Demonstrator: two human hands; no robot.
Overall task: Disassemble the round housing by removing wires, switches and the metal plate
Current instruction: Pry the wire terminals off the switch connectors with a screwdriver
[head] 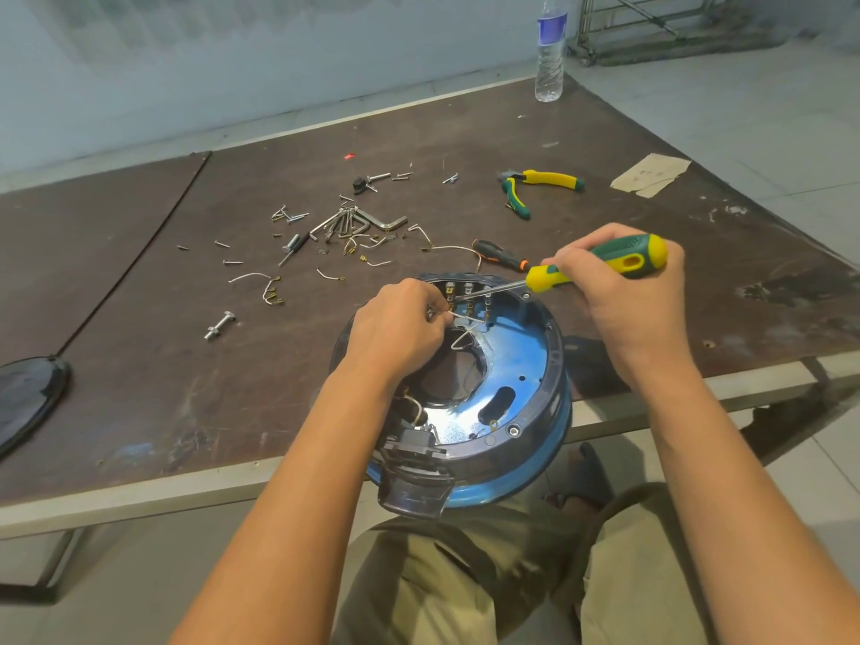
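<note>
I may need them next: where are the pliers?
In the head view the pliers lie on the table, beyond the right hand, between the loose screws and the paper scrap.

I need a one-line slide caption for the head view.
Right hand holds a green-and-yellow screwdriver at the switch terminals of the round housing; left hand pinches a white wire.

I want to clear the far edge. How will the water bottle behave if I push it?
The bottle is tall and narrow and stands upright, so it would probably tip rather than slide. It stands near the edge of the table, so it may fall off. Clear plastic: likely light, though its fill is unclear.
</note>
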